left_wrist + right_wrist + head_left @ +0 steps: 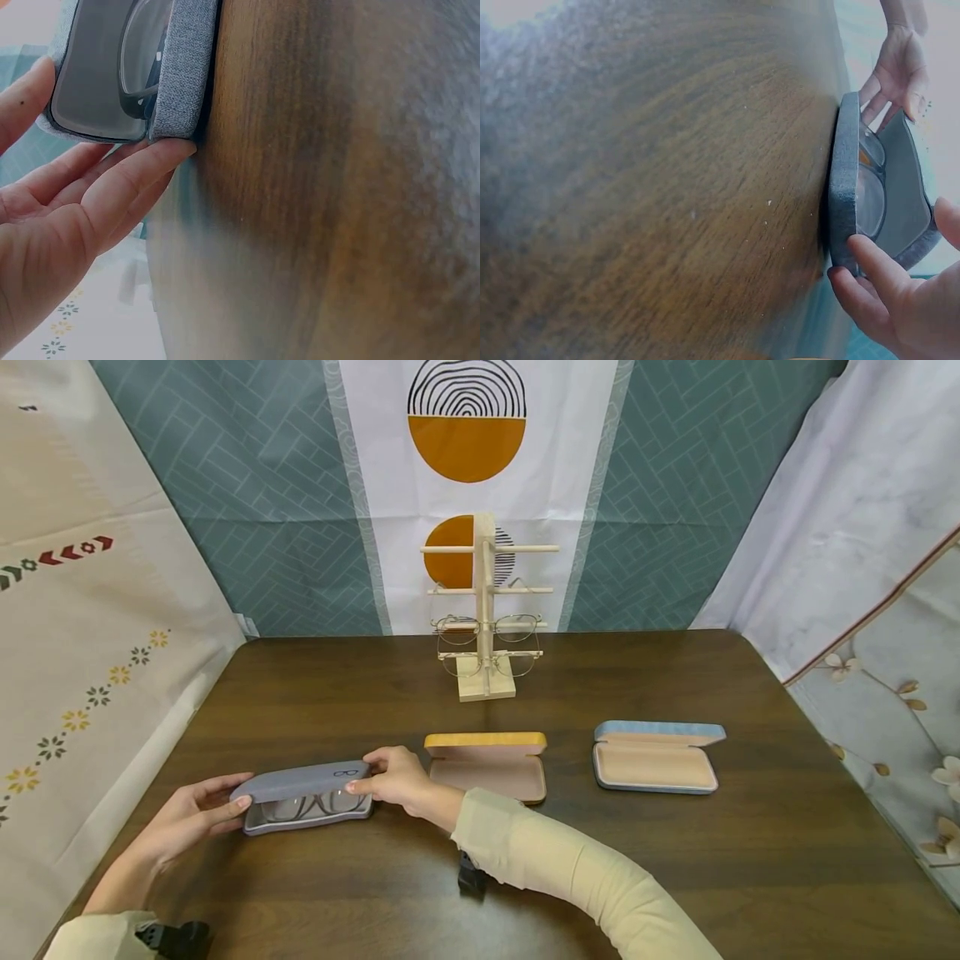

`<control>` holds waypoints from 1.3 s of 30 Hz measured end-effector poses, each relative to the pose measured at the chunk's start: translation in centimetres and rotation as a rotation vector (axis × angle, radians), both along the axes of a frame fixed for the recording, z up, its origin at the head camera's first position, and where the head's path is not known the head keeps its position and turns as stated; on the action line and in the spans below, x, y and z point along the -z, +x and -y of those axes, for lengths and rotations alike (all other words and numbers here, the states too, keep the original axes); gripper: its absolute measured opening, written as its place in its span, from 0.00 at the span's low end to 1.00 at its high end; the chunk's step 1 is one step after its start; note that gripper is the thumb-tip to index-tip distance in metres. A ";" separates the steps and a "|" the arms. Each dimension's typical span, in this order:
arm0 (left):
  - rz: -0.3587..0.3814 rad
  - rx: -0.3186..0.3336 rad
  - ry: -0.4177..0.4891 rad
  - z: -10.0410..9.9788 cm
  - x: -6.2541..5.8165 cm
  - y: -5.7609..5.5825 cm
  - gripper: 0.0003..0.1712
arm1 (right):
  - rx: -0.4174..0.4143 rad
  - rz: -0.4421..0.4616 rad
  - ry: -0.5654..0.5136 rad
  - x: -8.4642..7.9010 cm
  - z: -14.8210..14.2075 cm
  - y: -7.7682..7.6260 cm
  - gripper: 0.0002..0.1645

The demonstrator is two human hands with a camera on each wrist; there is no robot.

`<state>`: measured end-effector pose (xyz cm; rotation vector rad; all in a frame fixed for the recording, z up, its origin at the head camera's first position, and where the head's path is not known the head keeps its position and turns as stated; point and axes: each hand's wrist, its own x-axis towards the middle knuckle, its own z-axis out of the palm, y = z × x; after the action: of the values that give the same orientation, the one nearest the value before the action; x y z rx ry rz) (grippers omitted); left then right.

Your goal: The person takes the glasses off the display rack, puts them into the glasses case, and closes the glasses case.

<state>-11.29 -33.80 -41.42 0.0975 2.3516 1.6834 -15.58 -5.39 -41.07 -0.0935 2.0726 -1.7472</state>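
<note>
A grey glasses case (307, 783) lies at the left of the table with its lid partly raised. Inside it is a pair of dark-framed glasses (311, 806), their lenses showing through the gap. My left hand (187, 821) holds the case's left end; in the left wrist view its thumb touches the lid's edge and its fingers lie against the end of the base. At the other end my right hand (403, 779) grips the case, and the right wrist view shows its thumb at the lid and fingers (881, 274) on the base.
A yellow case (487, 768) and a blue case (656, 758) stand open to the right, with no glasses visible inside. Behind them rises a wooden display stand (485, 610) bearing wire-framed glasses (517, 627). Fabric hangs around the brown table (600, 877).
</note>
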 end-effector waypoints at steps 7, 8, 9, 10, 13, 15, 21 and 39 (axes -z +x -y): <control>0.007 0.007 -0.039 0.1 -0.1 0.0 0.33 | -0.003 0.009 0.008 -0.2 0.0 0.0 0.29; 0.005 0.007 -0.046 0.1 -0.1 0.0 0.34 | -0.003 0.010 0.009 -0.2 0.0 0.0 0.29; 0.003 0.008 -0.053 0.1 -0.1 0.0 0.34 | -0.004 0.013 0.011 -0.2 0.0 0.0 0.29; 0.003 0.009 -0.056 0.1 -0.1 0.0 0.34 | -0.006 0.011 0.014 -0.2 0.0 0.0 0.29; 0.005 0.010 -0.056 0.1 -0.1 -0.1 0.34 | -0.008 0.018 0.020 -0.3 -0.1 -0.1 0.29; 0.007 0.013 -0.052 0.1 -0.1 -0.1 0.33 | -0.008 0.025 0.024 -0.3 0.0 -0.1 0.29; -0.002 0.002 -0.136 0.1 0.0 0.0 0.34 | -0.016 -0.011 0.098 -0.2 -0.1 -0.1 0.28; -0.076 0.013 -0.385 -0.6 -0.1 0.2 0.36 | -0.072 -0.128 0.221 0.4 -0.7 -0.2 0.25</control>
<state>-11.04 -33.20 -41.34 0.1071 2.6754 1.2114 -15.74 -4.74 -41.47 -0.2156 2.3100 -1.4950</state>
